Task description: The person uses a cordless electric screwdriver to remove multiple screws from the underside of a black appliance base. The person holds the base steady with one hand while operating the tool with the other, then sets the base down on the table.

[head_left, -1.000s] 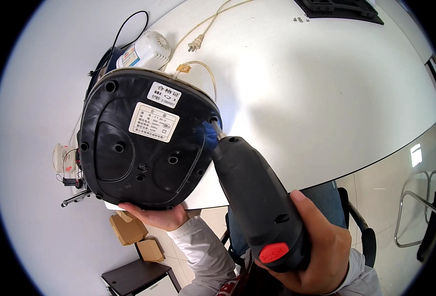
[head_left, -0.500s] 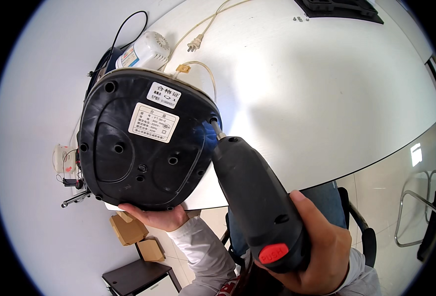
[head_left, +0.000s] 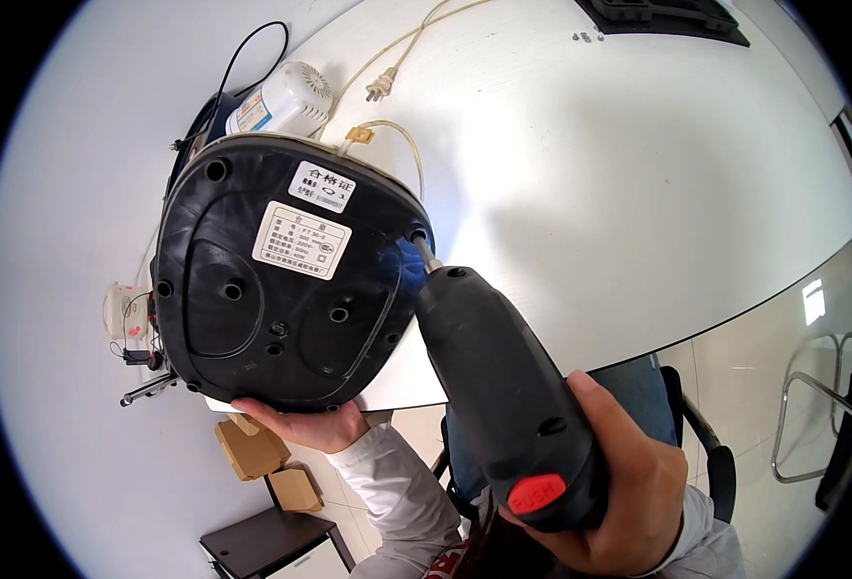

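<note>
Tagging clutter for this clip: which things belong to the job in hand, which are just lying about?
In the job:
- black base, left fingers at its lower edge
- power screwdriver, in the right fingers, tip at the base's edge

Likely just lying about:
- cardboard boxes
- dark cabinet
- cream appliance

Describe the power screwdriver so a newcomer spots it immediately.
Start at the big white table, then drop past its near edge to the right hand. It holds the power screwdriver, long and black, its metal bit at the right side of the black base. Its red oval button sets it apart from that base, which carries white labels.
</note>
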Demonstrator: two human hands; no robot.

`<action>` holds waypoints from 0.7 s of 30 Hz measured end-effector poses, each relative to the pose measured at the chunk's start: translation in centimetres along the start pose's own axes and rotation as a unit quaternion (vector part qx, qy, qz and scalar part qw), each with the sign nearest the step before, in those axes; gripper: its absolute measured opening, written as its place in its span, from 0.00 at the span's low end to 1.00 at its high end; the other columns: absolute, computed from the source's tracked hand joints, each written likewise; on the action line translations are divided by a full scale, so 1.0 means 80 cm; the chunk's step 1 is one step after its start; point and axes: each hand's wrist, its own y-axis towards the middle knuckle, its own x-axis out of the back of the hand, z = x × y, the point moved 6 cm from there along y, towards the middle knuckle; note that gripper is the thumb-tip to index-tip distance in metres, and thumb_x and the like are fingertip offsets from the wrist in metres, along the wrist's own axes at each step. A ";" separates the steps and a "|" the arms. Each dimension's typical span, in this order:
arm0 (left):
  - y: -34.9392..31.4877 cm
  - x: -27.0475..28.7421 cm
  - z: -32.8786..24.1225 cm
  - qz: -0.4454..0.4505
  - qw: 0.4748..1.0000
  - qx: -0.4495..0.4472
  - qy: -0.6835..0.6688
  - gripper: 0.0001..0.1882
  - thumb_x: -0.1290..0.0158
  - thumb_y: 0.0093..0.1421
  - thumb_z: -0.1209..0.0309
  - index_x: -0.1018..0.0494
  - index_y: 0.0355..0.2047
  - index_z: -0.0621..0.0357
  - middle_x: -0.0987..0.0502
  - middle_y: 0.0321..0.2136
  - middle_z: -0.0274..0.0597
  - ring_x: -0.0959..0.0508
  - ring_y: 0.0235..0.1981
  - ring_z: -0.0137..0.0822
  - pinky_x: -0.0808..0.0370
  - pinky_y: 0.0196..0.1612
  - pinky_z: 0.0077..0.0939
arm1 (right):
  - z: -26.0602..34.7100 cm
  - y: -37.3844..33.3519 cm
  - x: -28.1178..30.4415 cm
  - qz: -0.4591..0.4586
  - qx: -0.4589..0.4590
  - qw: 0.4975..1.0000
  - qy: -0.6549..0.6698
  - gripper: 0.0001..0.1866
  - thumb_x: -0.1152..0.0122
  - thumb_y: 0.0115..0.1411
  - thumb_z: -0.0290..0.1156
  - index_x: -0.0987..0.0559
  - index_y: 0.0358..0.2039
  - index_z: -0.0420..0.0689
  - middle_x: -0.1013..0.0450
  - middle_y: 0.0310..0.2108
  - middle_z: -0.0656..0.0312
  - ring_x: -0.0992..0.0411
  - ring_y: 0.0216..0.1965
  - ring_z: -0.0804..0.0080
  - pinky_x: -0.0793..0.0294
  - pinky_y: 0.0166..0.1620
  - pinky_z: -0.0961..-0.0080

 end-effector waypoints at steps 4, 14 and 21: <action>-0.001 -0.001 -0.002 -0.013 1.000 -0.010 0.017 0.32 0.56 0.61 0.44 0.42 0.60 0.49 0.38 0.58 0.42 0.30 0.54 0.46 0.27 0.53 0.44 | 0.016 0.026 0.013 0.066 -0.089 0.993 0.031 0.40 0.30 0.46 0.35 0.38 0.56 0.30 0.31 0.35 0.46 0.26 0.30 0.60 0.25 0.31 0.74; 0.000 0.001 -0.001 -0.008 1.000 -0.007 0.010 0.32 0.56 0.61 0.44 0.42 0.59 0.49 0.38 0.58 0.42 0.30 0.54 0.46 0.27 0.54 0.44 | 0.012 0.026 0.011 0.096 -0.136 0.985 0.038 0.40 0.29 0.44 0.36 0.36 0.54 0.29 0.30 0.26 0.51 0.25 0.23 0.67 0.25 0.25 0.77; 0.002 0.004 -0.002 -0.013 0.999 -0.023 0.022 0.32 0.56 0.61 0.45 0.42 0.59 0.50 0.38 0.58 0.41 0.31 0.54 0.45 0.28 0.55 0.42 | -0.005 -0.004 -0.004 0.011 0.005 1.000 -0.021 0.39 0.33 0.51 0.35 0.42 0.58 0.31 0.34 0.51 0.39 0.26 0.41 0.46 0.24 0.41 0.69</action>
